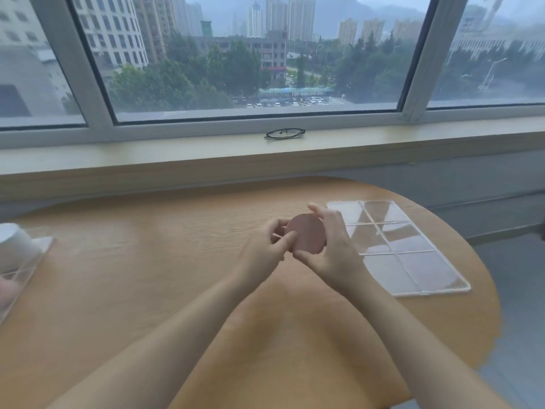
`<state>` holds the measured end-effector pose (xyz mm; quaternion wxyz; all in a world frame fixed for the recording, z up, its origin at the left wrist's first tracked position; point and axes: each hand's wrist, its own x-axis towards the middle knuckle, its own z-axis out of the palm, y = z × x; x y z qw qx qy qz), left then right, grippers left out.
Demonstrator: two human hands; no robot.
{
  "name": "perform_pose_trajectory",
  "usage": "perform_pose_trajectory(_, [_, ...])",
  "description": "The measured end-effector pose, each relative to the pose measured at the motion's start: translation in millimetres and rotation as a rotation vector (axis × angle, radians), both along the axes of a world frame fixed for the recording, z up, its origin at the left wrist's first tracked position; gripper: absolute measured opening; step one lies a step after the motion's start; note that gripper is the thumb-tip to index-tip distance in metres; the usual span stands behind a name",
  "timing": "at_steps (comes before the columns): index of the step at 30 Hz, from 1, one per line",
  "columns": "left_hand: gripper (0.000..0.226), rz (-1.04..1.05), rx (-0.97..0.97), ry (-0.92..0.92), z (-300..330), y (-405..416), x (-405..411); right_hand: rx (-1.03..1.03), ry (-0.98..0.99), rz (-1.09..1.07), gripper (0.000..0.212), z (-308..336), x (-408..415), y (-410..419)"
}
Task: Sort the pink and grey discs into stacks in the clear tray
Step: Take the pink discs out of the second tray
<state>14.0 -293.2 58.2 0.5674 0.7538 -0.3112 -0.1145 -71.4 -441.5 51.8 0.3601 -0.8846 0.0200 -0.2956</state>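
Note:
A pink disc (306,233) is held above the middle of the round wooden table (147,261), tilted on edge. My right hand (333,249) grips it from the right with thumb below and fingers curled over the top. My left hand (265,246) pinches its left edge with curled fingers. The clear tray (424,290), divided into six square compartments, lies flat on the table just right of my hands. No disc shows inside the tray. No grey disc is visible.
A second clear container (20,273) with a white object (14,243) on it sits at the table's left edge. A pair of glasses (284,133) lies on the windowsill behind the table. The table's curved edge runs close behind and right of the tray.

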Motion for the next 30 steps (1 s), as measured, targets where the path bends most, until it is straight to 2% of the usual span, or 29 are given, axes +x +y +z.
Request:
perform_pose_trajectory(3, [0.020,0.097,-0.044,-0.008,10.5,57.8,4.3,-0.126,-0.003,0.101,0.089,3.9,17.8,50.4])
perform_pose_trajectory(10, [0.023,0.366,-0.025,-0.035,16.4,204.1,8.5,-0.224,-0.014,0.252,0.083,1.8,64.7,177.6])
perform_pose_trajectory(15, [0.032,0.600,0.049,-0.112,8.9,308.9,5.8,-0.171,0.006,0.418,0.085,-2.0,95.0,286.5])
perform_pose_trajectory(18, [0.041,0.698,0.102,-0.096,9.6,365.5,-0.8,-0.132,0.033,0.503,0.082,-4.3,106.2,347.7])
perform_pose_trajectory(23, [0.064,0.710,0.153,-0.012,6.2,433.4,-14.4,-0.141,0.091,0.643,0.078,-11.5,116.3,412.5])
perform_pose_trajectory(30, [0.053,0.758,0.203,0.005,0.3,461.6,-12.6,-0.226,0.194,0.689,0.080,-12.7,127.8,445.7])
